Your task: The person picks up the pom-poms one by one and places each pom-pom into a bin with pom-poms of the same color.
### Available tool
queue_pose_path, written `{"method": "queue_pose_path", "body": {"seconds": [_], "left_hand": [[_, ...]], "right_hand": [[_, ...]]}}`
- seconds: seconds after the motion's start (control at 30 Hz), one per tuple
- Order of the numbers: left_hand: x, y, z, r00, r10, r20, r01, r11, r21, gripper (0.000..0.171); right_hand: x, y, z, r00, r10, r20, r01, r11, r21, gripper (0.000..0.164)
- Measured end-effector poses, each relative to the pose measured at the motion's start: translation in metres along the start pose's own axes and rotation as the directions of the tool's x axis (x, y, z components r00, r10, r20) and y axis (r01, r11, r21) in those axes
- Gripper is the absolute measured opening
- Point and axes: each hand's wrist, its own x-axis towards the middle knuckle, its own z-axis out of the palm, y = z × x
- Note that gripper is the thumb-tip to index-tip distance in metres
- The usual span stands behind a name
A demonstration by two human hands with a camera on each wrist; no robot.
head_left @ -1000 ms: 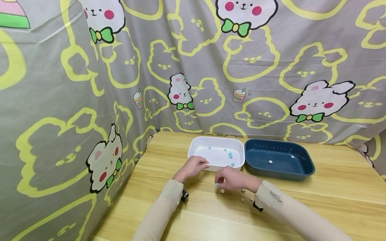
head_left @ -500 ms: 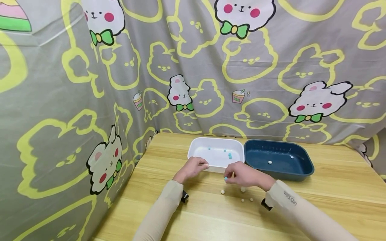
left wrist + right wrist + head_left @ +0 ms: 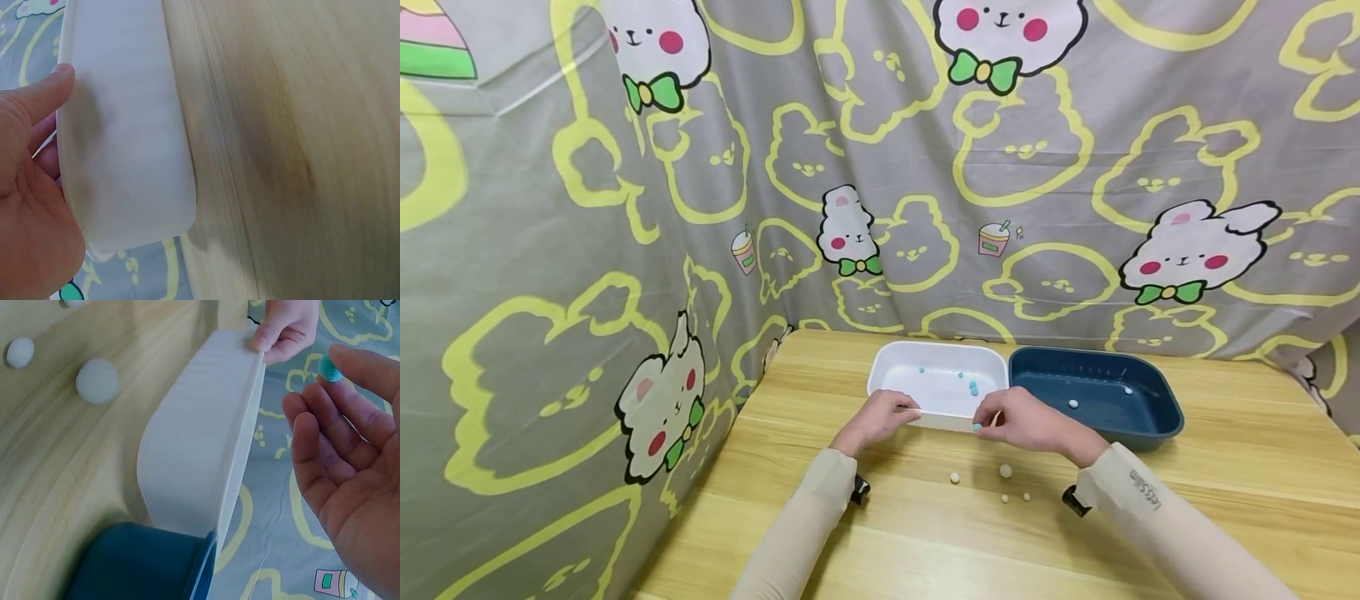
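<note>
Right hand [image 3: 1033, 422], thumb and finger pinching one turquoise ball [image 3: 329, 369]; left hand [image 3: 878, 417], gripping white tub [image 3: 936, 398] at near rim; navy tub [image 3: 1101, 421] alongside, containing two white balls [image 3: 1072, 404]

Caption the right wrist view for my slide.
Right hand pinching a turquoise ball, left hand gripping a white basin beside a dark blue basin.

Grey cartoon-print curtain [image 3: 917, 158] behind and left of wooden table [image 3: 910, 533]

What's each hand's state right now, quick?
Left hand: closed, holding the white tray by its rim.
Right hand: closed, pinching a small teal ball.
</note>
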Motion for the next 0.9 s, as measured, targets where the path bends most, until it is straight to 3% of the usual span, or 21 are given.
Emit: {"method": "queue_pose_path", "body": {"seconds": [0.43, 0.67, 0.9], "left_hand": [[0.000, -0.001, 0.000, 1.000, 0.003, -0.003, -0.003, 1.000, -0.012, 0.015], [0.000, -0.001, 0.002, 1.000, -0.006, -0.001, 0.006, 1.000, 0.002, 0.016], [0.000, -0.001, 0.001, 1.000, -0.008, 0.001, 0.008, 1.000, -0.014, 0.016]], "right_hand": [[-0.002, 0.002, -0.010, 0.994, 0.092, -0.054, -0.090, 0.996, 0.028, 0.009], [0.001, 0.007, -0.015, 0.992, 0.085, -0.099, -0.088, 0.996, -0.031, 0.010], [0.004, 0.008, -0.018, 0.989, 0.108, -0.103, -0.111, 0.994, -0.024, 0.013]]}}
